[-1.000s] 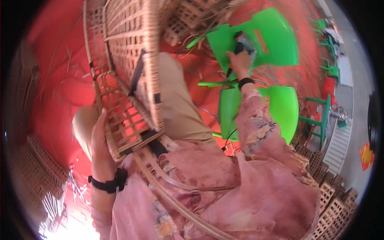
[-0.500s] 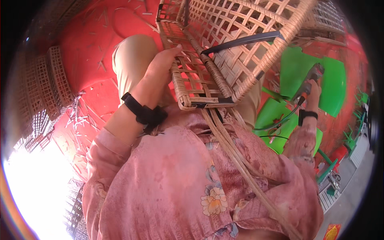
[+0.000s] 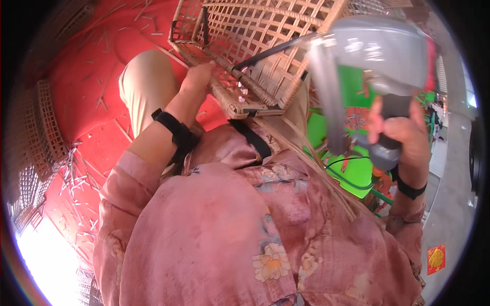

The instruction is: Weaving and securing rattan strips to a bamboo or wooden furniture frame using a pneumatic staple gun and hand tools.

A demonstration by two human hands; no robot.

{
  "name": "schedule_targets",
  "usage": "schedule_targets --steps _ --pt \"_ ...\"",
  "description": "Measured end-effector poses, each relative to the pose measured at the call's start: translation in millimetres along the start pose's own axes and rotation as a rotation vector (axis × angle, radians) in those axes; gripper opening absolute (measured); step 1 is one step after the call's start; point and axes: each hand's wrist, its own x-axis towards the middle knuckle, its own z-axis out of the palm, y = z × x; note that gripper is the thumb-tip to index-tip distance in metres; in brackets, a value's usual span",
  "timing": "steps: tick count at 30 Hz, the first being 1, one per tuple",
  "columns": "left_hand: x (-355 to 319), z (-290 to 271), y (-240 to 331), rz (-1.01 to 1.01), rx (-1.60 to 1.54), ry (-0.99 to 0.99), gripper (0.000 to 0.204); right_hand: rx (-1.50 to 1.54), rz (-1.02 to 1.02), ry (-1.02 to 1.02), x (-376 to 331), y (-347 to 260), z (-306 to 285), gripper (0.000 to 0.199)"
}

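My left hand (image 3: 196, 81) is closed on the narrow side of a woven rattan frame (image 3: 278, 84), which lies across my lap and leans away from me. Its wide lattice panel rises at an angle, with a dark strip (image 3: 270, 53) running across. My right hand (image 3: 403, 132) is wrapped around the black handle of a grey air nail gun (image 3: 377, 48), blurred by motion. The gun is raised to the right of the frame, and its long grey nose overlaps the panel's right edge in view. Whether they touch I cannot tell.
Bundled rattan strips (image 3: 316, 158) trail from the frame over my lap. On my right is a bright green plastic piece (image 3: 352, 178) with a hose (image 3: 337, 176) over it. Woven panels (image 3: 48, 127) stand at left; offcuts (image 3: 76, 178) litter the red floor covering (image 3: 107, 132).
My right hand has lifted the nail gun from beside the green plastic, up toward the frame. The frame and my left hand appear shifted slightly left in the picture.
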Motion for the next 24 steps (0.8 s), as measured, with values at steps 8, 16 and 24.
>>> schedule_targets --steps 8,16,24 --pt "-18.1 29.9 -0.2 -0.044 -0.053 -0.012 0.025 -0.144 0.377 -0.358 48.5 -35.5 34.8 0.037" --pt "46.7 6.7 -67.5 0.189 0.096 0.032 0.019 -0.191 0.532 -0.494 81.1 -23.7 25.0 0.036" --pt "2.3 38.2 -23.6 -0.005 -0.026 0.021 0.027 -0.122 0.603 -0.503 98.4 -20.0 21.9 0.033"
